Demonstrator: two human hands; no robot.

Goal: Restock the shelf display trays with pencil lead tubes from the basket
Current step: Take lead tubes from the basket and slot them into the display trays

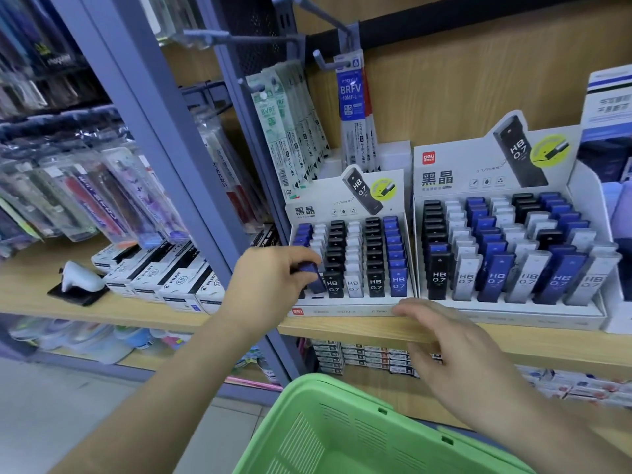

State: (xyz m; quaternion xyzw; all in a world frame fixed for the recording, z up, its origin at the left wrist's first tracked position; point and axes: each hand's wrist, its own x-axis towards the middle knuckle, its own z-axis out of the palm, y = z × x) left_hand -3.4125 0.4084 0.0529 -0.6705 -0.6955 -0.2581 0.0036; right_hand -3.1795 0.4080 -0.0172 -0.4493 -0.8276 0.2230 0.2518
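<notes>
A dark-blue plastic lead tube [314, 272] is pinched in the left hand [266, 282] and tilted over the front-left slot of the white cardboard tray [342, 311]. The right hand [455, 350] is held slack and empty.

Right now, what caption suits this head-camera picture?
Left hand pinches a blue lead tube at the smaller display tray; right hand open near the shelf edge, green basket below.

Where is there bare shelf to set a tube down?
Bare wood lies on the left shelf in front of the Pilot boxes. Before the small tray only a narrow lip shows. It and the large tray are packed; the left hand, holding a blue tube, covers the small tray's front-left corner.
</notes>
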